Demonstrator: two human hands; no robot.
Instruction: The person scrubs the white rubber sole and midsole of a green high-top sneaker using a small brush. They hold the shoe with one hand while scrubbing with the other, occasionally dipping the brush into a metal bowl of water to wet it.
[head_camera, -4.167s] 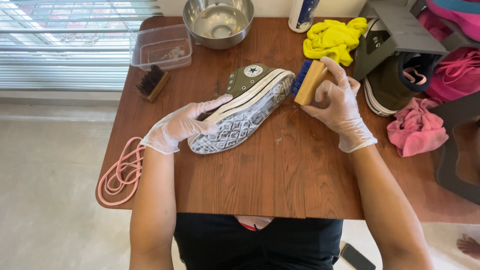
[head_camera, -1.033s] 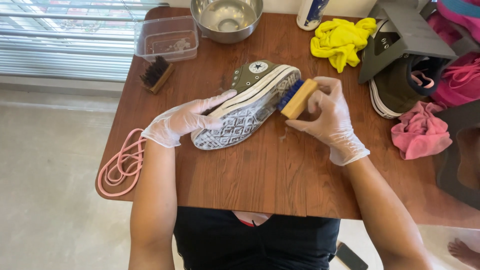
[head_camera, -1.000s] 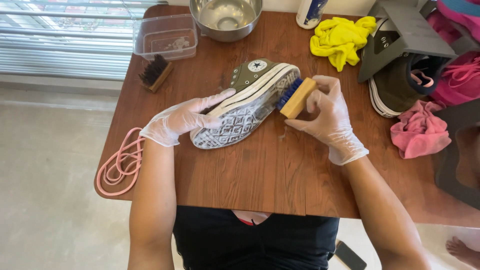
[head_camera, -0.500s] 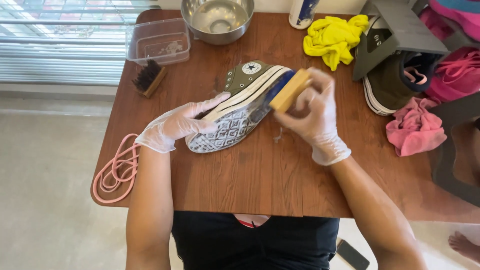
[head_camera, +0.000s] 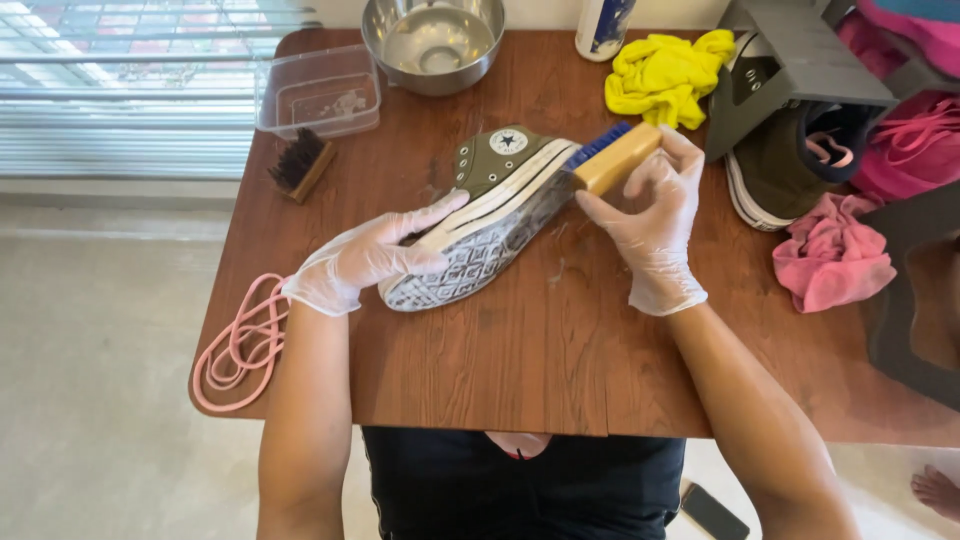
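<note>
Your left hand (head_camera: 365, 262) lies flat on the olive sneaker (head_camera: 480, 215) mid-tabletop, fingers spread apart. Your right hand (head_camera: 650, 215) has its fingers clamped on the wooden brush (head_camera: 612, 157) touching its heel

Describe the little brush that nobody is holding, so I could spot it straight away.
Start at the brown wooden table and go to its far left corner, where a clear plastic tub sits. Just in front of that tub lies the small brush. Its bristles are dark, unlike the blue-bristled brush in the right hand.
</note>
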